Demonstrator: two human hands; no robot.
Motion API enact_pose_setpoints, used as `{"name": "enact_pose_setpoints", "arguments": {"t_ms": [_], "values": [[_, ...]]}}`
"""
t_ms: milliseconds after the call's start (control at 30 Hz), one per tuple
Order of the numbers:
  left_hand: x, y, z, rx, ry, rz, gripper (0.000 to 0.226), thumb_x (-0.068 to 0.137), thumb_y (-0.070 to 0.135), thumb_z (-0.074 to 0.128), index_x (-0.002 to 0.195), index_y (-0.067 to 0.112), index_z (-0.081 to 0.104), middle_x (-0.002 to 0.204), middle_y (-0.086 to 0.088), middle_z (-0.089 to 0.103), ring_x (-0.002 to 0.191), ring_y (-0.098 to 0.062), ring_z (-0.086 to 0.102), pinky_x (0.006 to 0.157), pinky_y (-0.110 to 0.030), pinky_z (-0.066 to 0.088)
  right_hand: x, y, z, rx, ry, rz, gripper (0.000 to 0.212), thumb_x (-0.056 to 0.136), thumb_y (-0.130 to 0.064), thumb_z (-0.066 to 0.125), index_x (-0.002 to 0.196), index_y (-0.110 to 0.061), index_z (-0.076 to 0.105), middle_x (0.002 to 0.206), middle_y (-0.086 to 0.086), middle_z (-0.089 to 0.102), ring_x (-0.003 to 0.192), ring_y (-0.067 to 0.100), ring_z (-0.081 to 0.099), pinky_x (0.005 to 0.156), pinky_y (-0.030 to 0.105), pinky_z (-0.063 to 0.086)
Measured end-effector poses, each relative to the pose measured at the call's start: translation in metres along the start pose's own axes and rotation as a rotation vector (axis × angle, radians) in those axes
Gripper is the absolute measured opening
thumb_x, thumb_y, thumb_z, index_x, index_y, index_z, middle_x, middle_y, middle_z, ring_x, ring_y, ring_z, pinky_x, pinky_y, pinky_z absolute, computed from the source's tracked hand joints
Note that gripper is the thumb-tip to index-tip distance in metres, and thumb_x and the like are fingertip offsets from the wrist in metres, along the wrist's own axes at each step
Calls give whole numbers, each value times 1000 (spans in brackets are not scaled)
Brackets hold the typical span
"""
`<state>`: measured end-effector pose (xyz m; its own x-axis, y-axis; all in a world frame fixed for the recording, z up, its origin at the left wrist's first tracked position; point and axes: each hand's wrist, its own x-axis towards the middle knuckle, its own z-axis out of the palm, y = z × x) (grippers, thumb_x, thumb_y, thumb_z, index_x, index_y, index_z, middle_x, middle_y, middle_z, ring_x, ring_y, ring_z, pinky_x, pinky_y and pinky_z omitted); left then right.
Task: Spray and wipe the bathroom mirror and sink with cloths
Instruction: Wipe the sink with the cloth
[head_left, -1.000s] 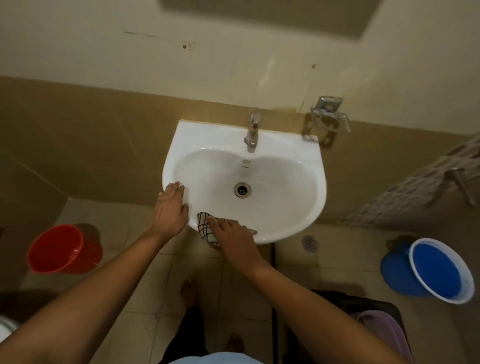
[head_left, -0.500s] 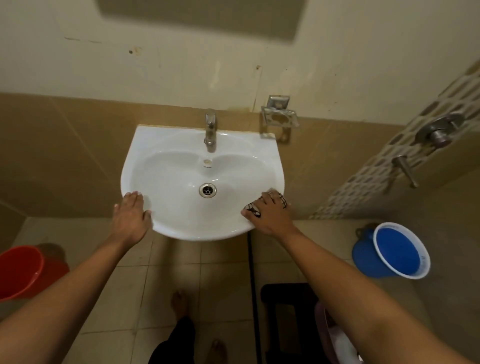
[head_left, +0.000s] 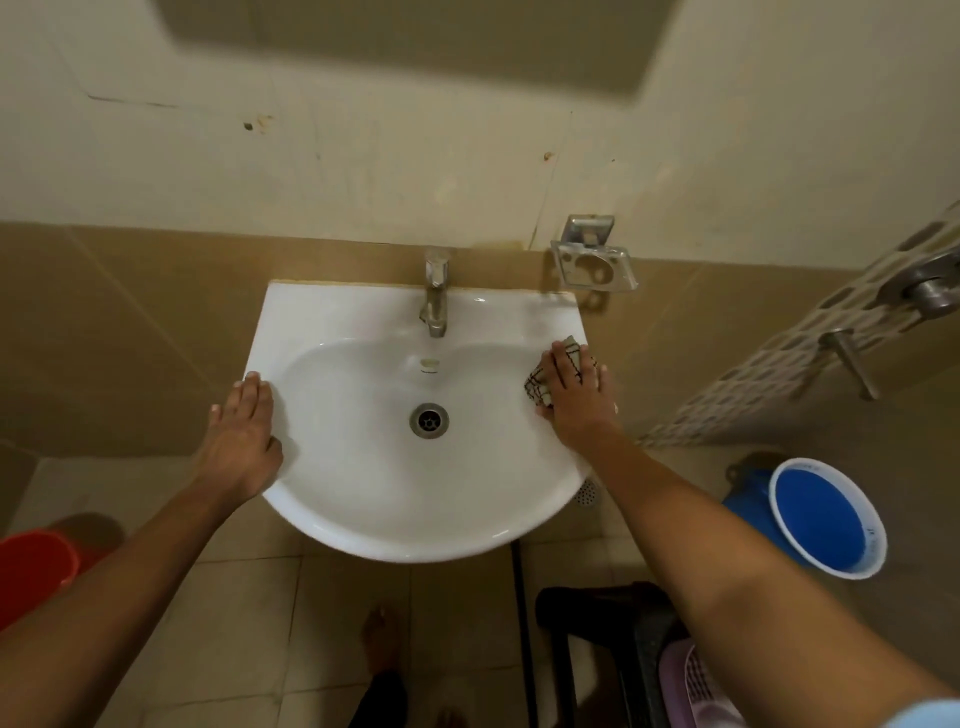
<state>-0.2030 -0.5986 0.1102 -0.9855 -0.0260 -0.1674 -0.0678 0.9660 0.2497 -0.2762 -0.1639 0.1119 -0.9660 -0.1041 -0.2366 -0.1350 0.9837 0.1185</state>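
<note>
My right hand (head_left: 574, 397) lay flat, fingers spread, pressing the cloth (head_left: 540, 385) against the sink (head_left: 395, 525) rim at about three o'clock from the drain (head_left: 429, 420), so the wipe took the whole palm's weight. My left hand (head_left: 241, 441) rested open and empty on the rim at nine o'clock, I think to brace me. The tap (head_left: 435, 296) stood at twelve; the mirror was not in view.

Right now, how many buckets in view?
2. A red bucket on the floor at the left edge, cut off by the frame; a blue bucket on the floor right of the sink. Others may sit outside the frame.
</note>
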Motion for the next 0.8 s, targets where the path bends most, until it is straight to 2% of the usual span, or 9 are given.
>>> {"name": "enact_pose_setpoints", "arguments": {"t_ms": [133, 233, 267, 367, 433, 467, 533, 600, 800], "values": [[14, -4, 1, -10, 7, 25, 78, 86, 3, 52, 152, -3, 12, 162, -21, 3, 150, -37, 2, 119, -54, 9, 31, -27, -9, 25, 25, -22, 84, 97, -46, 47, 156, -16, -5, 165, 6, -7, 151, 36, -5, 121, 54, 4], [20, -4, 7, -30, 37, 36, 81, 82, -1, 55, 151, -6, 14, 161, -24, 4, 149, -40, 2, 118, -56, 10, 44, -59, -9, -3, 63, -129, 88, 86, -44, 61, 156, -11, 19, 163, 12, 18, 148, 41, 19, 116, 56, 21], [20, -4, 8, -33, 41, 41, 81, 81, -2, 56, 151, -6, 15, 161, -25, 4, 149, -41, 2, 118, -56, 10, 46, -67, -5, -28, 64, -158, 90, 83, -43, 65, 155, -10, 22, 162, 13, 22, 146, 41, 22, 114, 57, 24], [23, -4, 12, -33, 55, 53, 83, 79, -3, 58, 150, -8, 16, 160, -26, 5, 148, -43, 3, 117, -56, 11, 45, -71, 5, -62, 92, -221, 91, 86, -27, 66, 156, -13, 8, 164, 10, 11, 149, 40, 6, 118, 57, 13], [24, -4, 13, -29, 57, 56, 84, 80, -2, 58, 151, -7, 14, 160, -26, 4, 149, -42, 1, 117, -55, 9, 42, -58, 8, -91, 81, -277, 88, 90, -12, 54, 156, -17, -4, 164, 5, -6, 148, 35, -13, 120, 54, -1], [25, -4, 13, -27, 59, 57, 84, 80, -2, 58, 151, -7, 14, 161, -26, 3, 149, -42, 0, 117, -54, 8, 38, -48, 9, -121, 52, -305, 85, 92, -10, 47, 155, -19, -8, 163, 1, -16, 147, 32, -19, 119, 51, -8], [25, -3, 13, -36, 64, 58, 83, 80, -2, 57, 151, -7, 14, 161, -26, 4, 149, -42, 1, 117, -54, 8, 28, -28, 15, -173, -24, -336, 74, 98, -19, 39, 156, -22, -8, 161, -5, -22, 149, 27, -20, 119, 46, -14], [26, -4, 12, -34, 66, 58, 83, 80, -1, 57, 151, -6, 14, 160, -26, 4, 149, -42, 1, 118, -54, 8, 17, -16, 20, -156, -92, -317, 69, 101, -33, 37, 157, -22, -2, 164, -3, -12, 151, 26, -14, 120, 44, -12], [24, -2, 8, -17, 47, 55, 83, 83, 2, 55, 152, -5, 11, 161, -25, 2, 149, -41, -1, 119, -52, 7, -23, -40, 11, 64, -355, -140, 74, 96, -65, 22, 157, -26, 5, 165, -2, -6, 152, 27, -8, 122, 47, -6]]}}
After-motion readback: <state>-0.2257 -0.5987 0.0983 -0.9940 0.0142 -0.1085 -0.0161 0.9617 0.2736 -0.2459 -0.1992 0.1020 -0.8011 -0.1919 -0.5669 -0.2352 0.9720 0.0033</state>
